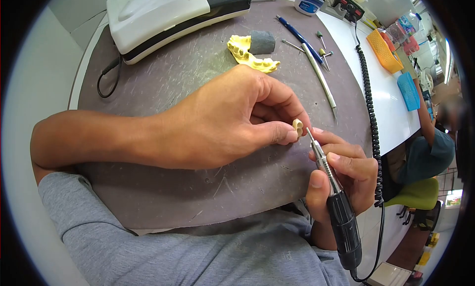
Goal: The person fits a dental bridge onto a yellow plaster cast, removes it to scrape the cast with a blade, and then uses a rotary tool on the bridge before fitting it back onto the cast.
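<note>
Between thumb and fingers, my left hand [247, 120] pinches a small cream dental crown piece [297, 127], its hollow side showing. My right hand [346, 170] grips a black and silver rotary handpiece [340, 207] like a pen. The handpiece's thin bur [309, 133] points up at the crown piece, its tip close beside it. Beyond my left hand, a yellow dental model [252, 58] lies on the brown mat [163, 88], with a dark grey block [262, 42] against it.
A white and black machine [173, 21] stands at the back left. A blue pen-like tool [299, 39], a white-handled knife [319, 76] and several small burs [324, 53] lie at the right. A coiled cord [368, 98] runs down the mat's right edge. Orange [385, 51] and blue [408, 90] baskets stand beyond; another person [428, 152] sits far right.
</note>
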{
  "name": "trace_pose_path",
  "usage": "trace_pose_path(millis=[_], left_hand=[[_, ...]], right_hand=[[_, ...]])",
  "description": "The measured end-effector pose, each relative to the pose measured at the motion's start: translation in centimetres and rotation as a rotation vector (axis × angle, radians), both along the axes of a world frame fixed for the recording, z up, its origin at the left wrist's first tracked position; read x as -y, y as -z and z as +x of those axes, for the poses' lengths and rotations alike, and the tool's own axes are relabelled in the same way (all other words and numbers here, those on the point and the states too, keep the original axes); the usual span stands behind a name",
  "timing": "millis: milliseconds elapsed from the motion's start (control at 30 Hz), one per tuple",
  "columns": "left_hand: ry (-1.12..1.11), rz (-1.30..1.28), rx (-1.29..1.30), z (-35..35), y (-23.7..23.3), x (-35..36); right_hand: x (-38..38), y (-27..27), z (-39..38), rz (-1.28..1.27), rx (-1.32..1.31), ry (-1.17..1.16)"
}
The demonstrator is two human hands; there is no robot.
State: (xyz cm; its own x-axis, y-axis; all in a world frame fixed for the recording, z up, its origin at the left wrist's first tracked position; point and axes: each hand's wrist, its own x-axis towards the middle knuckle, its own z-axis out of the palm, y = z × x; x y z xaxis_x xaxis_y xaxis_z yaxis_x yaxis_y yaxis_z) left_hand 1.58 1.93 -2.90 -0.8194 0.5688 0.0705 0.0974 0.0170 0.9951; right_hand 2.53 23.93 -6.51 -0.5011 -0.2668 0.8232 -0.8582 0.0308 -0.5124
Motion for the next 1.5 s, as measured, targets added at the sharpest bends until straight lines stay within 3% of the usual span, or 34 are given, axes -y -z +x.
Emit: trace_pose_path(millis=[200, 833, 900, 1500], left_hand=[[0.013, -0.019, 0.103, 0.0, -0.7, 0.1], [0.024, -0.047, 0.086, -0.1, -0.5, 0.1], [0.023, -0.028, 0.091, -0.1, -0.5, 0.1], [0.018, -0.063, 0.073, -0.1, -0.5, 0.1]], right_hand=[[0.0, 0.0, 0.2, 0.015, -0.016, 0.022], [0.0, 0.1, 0.5, 0.015, -0.024, 0.018], [-0.3, -0.5, 1.4, 0.191, 0.097, 0.095], [-0.5, -0.8, 1.0, 0.256, 0.08, 0.063]])
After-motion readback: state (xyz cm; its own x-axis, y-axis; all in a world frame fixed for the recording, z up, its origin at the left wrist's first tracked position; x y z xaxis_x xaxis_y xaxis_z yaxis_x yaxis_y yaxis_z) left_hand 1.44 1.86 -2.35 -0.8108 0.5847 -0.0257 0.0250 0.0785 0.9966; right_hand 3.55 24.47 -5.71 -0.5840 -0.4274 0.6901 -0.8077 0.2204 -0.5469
